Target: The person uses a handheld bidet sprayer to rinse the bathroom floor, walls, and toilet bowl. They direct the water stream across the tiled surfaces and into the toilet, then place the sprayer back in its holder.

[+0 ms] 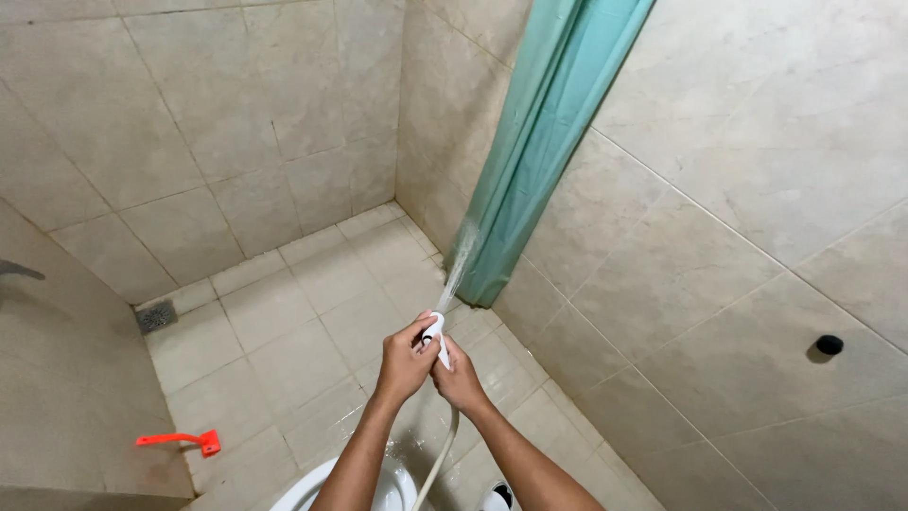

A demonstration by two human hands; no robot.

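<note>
At the bottom edge of the view, directly below the forearms, sits the curved white rim of a toilet bowl (312, 487), with a small black-and-white object (499, 495) just to its right that is too cut off to identify. A pale flexible hose (437, 464) rises from between them, running up between the two wrists. Above it, the left hand (405, 364) is wrapped around a white plastic handheld spray nozzle (434, 333), the thumb curled over its top, while the right hand (460, 378) clasps the lower part of the same nozzle from the other side — both hands are closed on it, knuckles touching. The nozzle sits at the centre of the view, over the floor, pointing up and away, and a thin stream of water (460, 260) shoots from it toward the lower end of a teal fabric shower curtain (539, 142) hanging in the corner.

The beige tiled floor (293, 350) around the hands looks wet and shiny near the toilet. To the left, low on a side wall, an orange-red plastic lever (180, 440) sticks out. Farther back, a small square metal floor drain (156, 315) lies in the far left corner. On the right wall of large beige tiles (757, 237), a small round black knob (829, 344) juts out — well apart from the hands.
</note>
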